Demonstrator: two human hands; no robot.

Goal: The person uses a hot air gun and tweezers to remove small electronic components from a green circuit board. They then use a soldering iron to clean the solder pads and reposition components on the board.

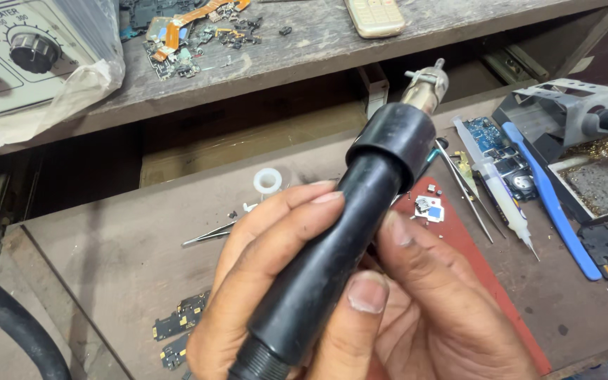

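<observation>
We observed the black hot-air handpiece (pixel 350 232) held up over the middle of the workbench (pixel 107 246), its metal nozzle (pixel 425 86) pointing up and away and its threaded base low in the frame. It looked rigid, a smooth hard-plastic barrel with a wider collar below the nozzle. We judged it light to moderate in weight and somewhat slippery along the barrel. The metal end seemed the part to keep clear of, so the mid-barrel was the sensible place to grip.

Our left hand (pixel 262 274) was wrapped around the barrel from the left, fingers curled over its top. Our right hand (pixel 423 309) closed on it from the right, thumb pressed to the barrel.

Beyond the handpiece lay a red mat (pixel 459 239) with small chips, tweezers (pixel 467 190) and a syringe (pixel 501 193). A blue pry tool (pixel 550 204) lay further right. A heater control box (pixel 15 56) stood upper left.
</observation>
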